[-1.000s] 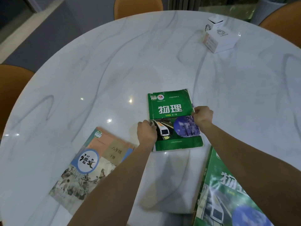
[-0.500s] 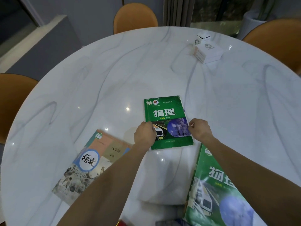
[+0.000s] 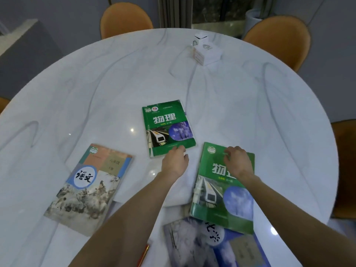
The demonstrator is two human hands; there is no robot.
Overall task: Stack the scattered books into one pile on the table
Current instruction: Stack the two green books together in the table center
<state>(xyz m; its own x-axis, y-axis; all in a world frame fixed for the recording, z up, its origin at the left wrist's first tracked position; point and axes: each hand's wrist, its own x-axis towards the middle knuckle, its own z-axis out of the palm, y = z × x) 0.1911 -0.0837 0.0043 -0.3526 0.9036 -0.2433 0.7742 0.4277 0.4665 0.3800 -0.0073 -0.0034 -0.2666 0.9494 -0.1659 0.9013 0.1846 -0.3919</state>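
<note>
A small green physics book (image 3: 167,128) lies flat mid-table. My left hand (image 3: 175,160) is just below it, fingers spread, fingertips touching its near edge. A larger green physics book (image 3: 217,195) lies to the right, its near corner overlapping a blue-grey chemistry book (image 3: 202,245) at the bottom. My right hand (image 3: 238,162) rests on the far part of that larger green cover, fingers bent, nothing lifted. A Chinese-language book (image 3: 90,187) with an ink painting lies at the left.
The round white marble table (image 3: 96,83) carries two small white boxes (image 3: 207,52) at the far side. Orange chairs (image 3: 125,20) stand around it. A thin red edge (image 3: 143,255) shows at the bottom by my left forearm.
Both hands have let go of the small green book. My left hand slid back to its near edge; my right hand moved onto the larger green book. The view has pulled back.
</note>
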